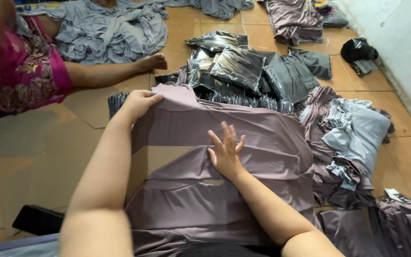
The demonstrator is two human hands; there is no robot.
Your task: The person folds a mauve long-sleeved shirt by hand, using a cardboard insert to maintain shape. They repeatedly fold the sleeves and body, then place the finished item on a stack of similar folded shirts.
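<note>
A mauve garment (243, 138) lies spread out on the floor before me, partly folded over a piece of brown cardboard (167, 157). My left hand (138, 103) grips the garment's upper left corner by the collar. My right hand (226, 151) rests flat on the cloth near its middle, fingers spread, pressing a fold down.
A stack of dark garments in shiny plastic bags (243, 66) lies just beyond. Loose mauve and grey-blue clothes (353, 138) pile up at the right. Another person in a pink patterned dress (20, 66) sits at the left, leg stretched, by grey cloth (110, 28). A black object (36, 219) lies at lower left.
</note>
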